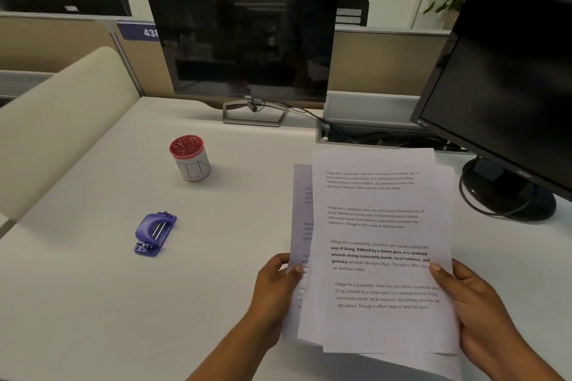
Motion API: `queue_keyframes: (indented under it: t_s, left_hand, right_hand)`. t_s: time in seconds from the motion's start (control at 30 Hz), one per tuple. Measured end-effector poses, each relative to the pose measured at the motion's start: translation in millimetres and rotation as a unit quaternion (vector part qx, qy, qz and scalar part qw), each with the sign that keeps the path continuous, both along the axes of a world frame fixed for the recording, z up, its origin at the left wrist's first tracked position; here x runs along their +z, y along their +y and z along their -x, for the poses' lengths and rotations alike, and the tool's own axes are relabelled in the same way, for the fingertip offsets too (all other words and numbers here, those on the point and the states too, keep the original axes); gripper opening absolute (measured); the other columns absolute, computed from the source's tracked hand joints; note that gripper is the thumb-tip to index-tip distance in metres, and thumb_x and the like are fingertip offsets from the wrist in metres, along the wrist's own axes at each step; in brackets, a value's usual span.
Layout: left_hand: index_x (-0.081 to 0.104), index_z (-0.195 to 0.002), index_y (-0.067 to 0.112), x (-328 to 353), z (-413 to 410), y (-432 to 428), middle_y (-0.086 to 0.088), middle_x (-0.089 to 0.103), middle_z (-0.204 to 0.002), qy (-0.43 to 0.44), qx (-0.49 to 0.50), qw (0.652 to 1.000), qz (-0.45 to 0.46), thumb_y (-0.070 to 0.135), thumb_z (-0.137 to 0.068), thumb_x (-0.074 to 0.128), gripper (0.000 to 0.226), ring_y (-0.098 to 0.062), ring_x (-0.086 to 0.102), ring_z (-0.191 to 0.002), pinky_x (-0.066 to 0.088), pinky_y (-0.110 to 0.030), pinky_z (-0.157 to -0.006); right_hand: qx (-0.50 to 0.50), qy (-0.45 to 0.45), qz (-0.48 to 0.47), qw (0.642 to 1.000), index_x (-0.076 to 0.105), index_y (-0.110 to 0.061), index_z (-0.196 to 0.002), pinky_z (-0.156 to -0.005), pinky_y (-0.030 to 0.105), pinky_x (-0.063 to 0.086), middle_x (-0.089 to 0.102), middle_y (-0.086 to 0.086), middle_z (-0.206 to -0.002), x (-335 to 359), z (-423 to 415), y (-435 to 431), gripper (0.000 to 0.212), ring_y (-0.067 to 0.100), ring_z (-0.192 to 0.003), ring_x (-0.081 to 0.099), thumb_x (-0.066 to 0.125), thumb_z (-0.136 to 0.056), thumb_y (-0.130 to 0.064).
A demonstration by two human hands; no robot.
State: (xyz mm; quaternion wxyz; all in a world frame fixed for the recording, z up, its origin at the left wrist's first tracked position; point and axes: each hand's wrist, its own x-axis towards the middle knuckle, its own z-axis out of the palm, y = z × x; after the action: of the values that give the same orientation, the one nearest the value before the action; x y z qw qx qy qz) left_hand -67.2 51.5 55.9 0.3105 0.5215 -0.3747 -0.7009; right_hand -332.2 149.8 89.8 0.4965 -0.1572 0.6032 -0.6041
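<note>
A loose stack of printed paper sheets is held up over the white desk at the lower right. My left hand grips the stack's left edge, thumb on the front. My right hand grips the right edge, thumb pressing the top sheet. The sheets are slightly fanned and uneven. A purple hole punch lies on the desk to the left. A red-lidded round container of pins stands behind the hole punch.
A dark monitor stands at the back centre, and a second dark monitor looms at the right with its round base and cables. A grey cable tray sits between them. A cream partition runs along the left.
</note>
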Motion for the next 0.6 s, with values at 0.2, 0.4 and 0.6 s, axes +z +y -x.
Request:
queue_keyframes:
  t_s: [0.2, 0.4, 0.6]
  left_hand:
    - [0.064, -0.106, 0.015, 27.5, 8.7, 4.9, -0.018, 0.077, -0.098, 0.085, -0.030, 0.996, -0.011, 0.019, -0.088, 0.070, 0.019, -0.033, 0.074, -0.079, 0.062, -0.047, -0.072]
    - [0.070, -0.105, 0.025, 39.4, 9.9, 2.2, -0.010, 0.077, -0.106, 0.098, -0.067, 0.993, -0.013, 0.034, -0.096, 0.056, 0.019, -0.029, 0.075, -0.092, 0.060, -0.043, -0.078]
    - [0.067, -0.123, 0.025, 39.6, 7.2, -10.5, -0.010, 0.070, -0.125, 0.130, -0.069, 0.989, 0.007, 0.047, -0.099, 0.048, 0.038, -0.032, 0.066, -0.115, 0.045, -0.056, -0.104]
  right_hand:
    - [0.013, 0.012, 0.008, 1.000, 0.076, -0.012, -0.108, -0.068, 0.040, 0.062, 0.076, 0.015, -0.109, 5.4, -3.3, -4.6, 0.032, 0.033, -0.094, 0.074, 0.068, -0.078, -0.019]
    - [0.011, 0.045, 0.016, 0.999, 0.073, -0.009, -0.109, -0.065, 0.036, 0.063, 0.077, 0.016, -0.105, 10.5, -7.9, -4.8, 0.023, 0.032, -0.088, 0.076, 0.064, -0.088, -0.010]
    - [0.015, 0.065, 0.022, 0.998, 0.076, -0.013, -0.105, -0.063, 0.033, 0.062, 0.078, 0.012, -0.102, 8.6, -8.6, -3.5, 0.023, 0.029, -0.086, 0.076, 0.067, -0.085, -0.012]
